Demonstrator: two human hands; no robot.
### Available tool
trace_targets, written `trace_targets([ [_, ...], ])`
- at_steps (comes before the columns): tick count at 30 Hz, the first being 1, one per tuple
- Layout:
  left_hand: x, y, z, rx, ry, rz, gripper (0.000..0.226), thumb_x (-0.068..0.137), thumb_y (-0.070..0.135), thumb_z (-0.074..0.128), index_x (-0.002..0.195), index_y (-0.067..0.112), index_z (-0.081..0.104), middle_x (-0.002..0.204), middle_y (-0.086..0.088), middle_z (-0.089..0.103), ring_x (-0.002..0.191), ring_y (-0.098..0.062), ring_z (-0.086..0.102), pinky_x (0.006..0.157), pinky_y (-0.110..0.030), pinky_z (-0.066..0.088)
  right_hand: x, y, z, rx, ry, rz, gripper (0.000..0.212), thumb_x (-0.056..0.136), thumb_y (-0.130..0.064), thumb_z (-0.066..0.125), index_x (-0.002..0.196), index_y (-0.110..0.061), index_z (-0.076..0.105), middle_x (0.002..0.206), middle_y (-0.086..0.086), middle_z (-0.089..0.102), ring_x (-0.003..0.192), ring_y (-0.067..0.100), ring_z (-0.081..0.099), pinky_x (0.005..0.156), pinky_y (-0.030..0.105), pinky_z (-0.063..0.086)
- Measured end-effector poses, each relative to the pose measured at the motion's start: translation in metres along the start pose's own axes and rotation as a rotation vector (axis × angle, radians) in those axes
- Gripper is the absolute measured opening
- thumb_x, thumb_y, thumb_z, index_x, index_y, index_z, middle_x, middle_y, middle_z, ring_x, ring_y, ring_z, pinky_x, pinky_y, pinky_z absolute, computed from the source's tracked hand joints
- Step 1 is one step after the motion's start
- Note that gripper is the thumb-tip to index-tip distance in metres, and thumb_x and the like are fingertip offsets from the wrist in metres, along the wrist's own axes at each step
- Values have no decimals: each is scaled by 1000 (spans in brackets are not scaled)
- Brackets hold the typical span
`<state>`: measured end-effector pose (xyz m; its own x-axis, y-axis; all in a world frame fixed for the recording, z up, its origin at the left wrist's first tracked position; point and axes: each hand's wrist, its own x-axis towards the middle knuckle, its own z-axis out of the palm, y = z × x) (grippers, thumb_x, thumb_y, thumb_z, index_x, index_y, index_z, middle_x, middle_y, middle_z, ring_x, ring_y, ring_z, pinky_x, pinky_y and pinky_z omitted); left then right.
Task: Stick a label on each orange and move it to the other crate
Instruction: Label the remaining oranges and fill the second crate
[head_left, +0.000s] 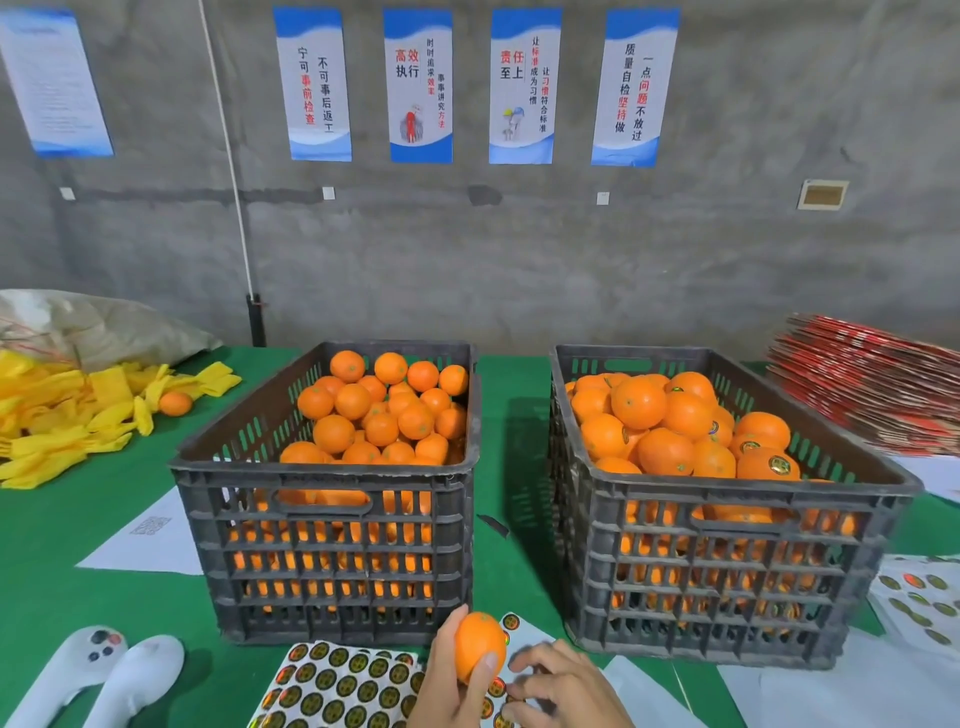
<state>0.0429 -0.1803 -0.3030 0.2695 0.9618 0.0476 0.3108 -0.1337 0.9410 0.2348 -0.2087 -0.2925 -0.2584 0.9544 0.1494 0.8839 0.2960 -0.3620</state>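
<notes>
My left hand grips one orange just in front of the left crate, over a sheet of round gold-and-black labels. My right hand lies beside it with fingers curled down onto the label sheet; whether it pinches a label I cannot tell. The left black crate holds several plain oranges. The right black crate is heaped with oranges, some showing labels.
Yellow foam sleeves and a loose orange lie far left on the green table. Two white handles sit at front left. Red flat cartons stack at right; more label sheets lie beside the right crate.
</notes>
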Motion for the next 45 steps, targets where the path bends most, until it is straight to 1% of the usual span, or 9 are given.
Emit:
trace_targets([
  [6, -1, 4, -5, 51, -64, -1, 56, 103, 54, 49, 151, 46, 22, 151, 11, 34, 131, -12, 47, 113, -33, 41, -10, -8, 4, -86, 85, -53, 48, 97, -67, 43, 118, -35, 74, 127, -24, 56, 116, -1, 43, 97, 19, 36],
  [11, -3, 4, -6, 72, -69, 33, 62, 101, 61, 45, 154, 46, 17, 154, 7, 34, 131, -14, 49, 113, -35, 41, -18, -14, 5, -272, 275, -163, 17, 92, -48, 68, 90, -36, 79, 101, -25, 67, 87, 3, 60, 75, 12, 47],
  [15, -6, 5, -8, 69, -83, 44, 66, 99, 66, 44, 155, 48, 15, 155, 7, 35, 131, -13, 51, 115, -38, 41, -20, -28, 3, -321, 235, -72, 21, 95, -41, 56, 88, -32, 72, 87, -20, 67, 78, 3, 55, 69, 16, 49],
  [21, -7, 12, -8, 26, -84, 95, 61, 97, 67, 49, 149, 57, 18, 154, 10, 38, 130, -9, 51, 113, -36, 44, -12, -48, -14, 186, 488, 385, 20, 102, -29, 54, 89, -25, 69, 91, -13, 66, 79, 4, 60, 74, 27, 51],
  [25, -8, 51, -8, -104, -44, 217, 52, 99, 60, 54, 141, 66, 24, 152, 10, 42, 130, -5, 54, 110, -37, 49, -2, -79, -40, 289, 698, 387, 17, 102, -24, 58, 102, -20, 74, 101, -11, 71, 88, 6, 65, 78, 30, 53],
  [31, 3, 171, -26, -130, 107, 570, 67, 96, 60, 58, 154, 56, 23, 155, 27, 28, 133, -6, 54, 103, -27, 51, 4, -125, -150, 441, 1022, 125, 35, 102, -48, 55, 116, -22, 73, 102, -13, 75, 93, 3, 71, 79, 28, 59],
  [35, 44, 235, -33, 22, 126, 794, 84, 98, 20, 62, 163, 40, 12, 168, 16, 17, 154, -1, 20, 121, -22, 29, 31, -129, -222, 454, 1060, 134, 53, 82, -67, 72, 116, -28, 70, 84, -21, 73, 75, -2, 70, 66, 12, 52],
  [39, 102, 266, -50, 151, -62, 770, 87, 101, 27, 62, 163, 36, 1, 170, 14, 19, 154, -4, 24, 125, -39, 28, 66, -92, -272, 205, 990, 230, 58, 87, -55, 72, 129, -15, 66, 107, 3, 76, 97, 20, 70, 84, 37, 55],
  [45, 198, 254, -120, 551, 86, 497, 69, 101, 33, 63, 158, 13, 31, 158, -12, 43, 143, -28, 44, 116, -42, 38, 112, -11, -308, -77, 837, 275, 36, 100, -11, 58, 134, -3, 62, 144, 15, 58, 133, 33, 55, 110, 41, 39],
])
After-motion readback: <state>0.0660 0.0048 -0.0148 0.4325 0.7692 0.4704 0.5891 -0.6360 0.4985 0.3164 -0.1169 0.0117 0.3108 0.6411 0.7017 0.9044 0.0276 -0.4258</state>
